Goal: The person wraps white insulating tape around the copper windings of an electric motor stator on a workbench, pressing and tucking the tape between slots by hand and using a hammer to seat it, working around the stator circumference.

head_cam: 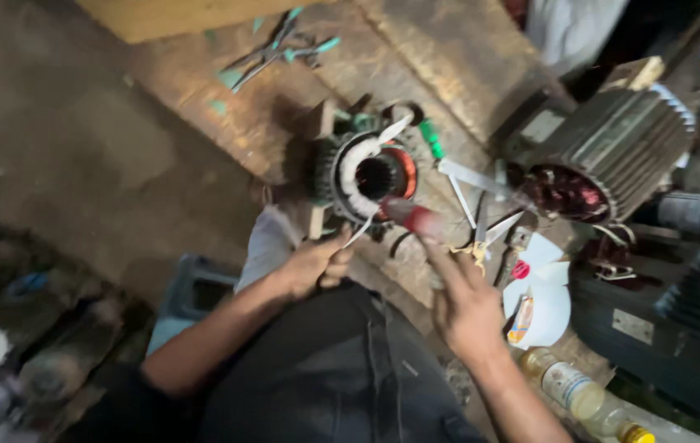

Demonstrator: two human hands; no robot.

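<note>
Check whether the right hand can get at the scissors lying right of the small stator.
Probably yes. The right hand has its fingers spread just below the scissors, with nothing between them. The red-handled tool lies to the left of that path, beside the small stator.

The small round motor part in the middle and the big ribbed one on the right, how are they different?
The small stator is much smaller than the big ribbed motor housing. The small stator faces up at the camera, while the big housing lies on its side. The small stator shows white wrapping and orange copper; the big housing shows dark reddish windings. The left hand sits just below the small stator; no hand touches the big housing. Both are round with windings inside.
</note>
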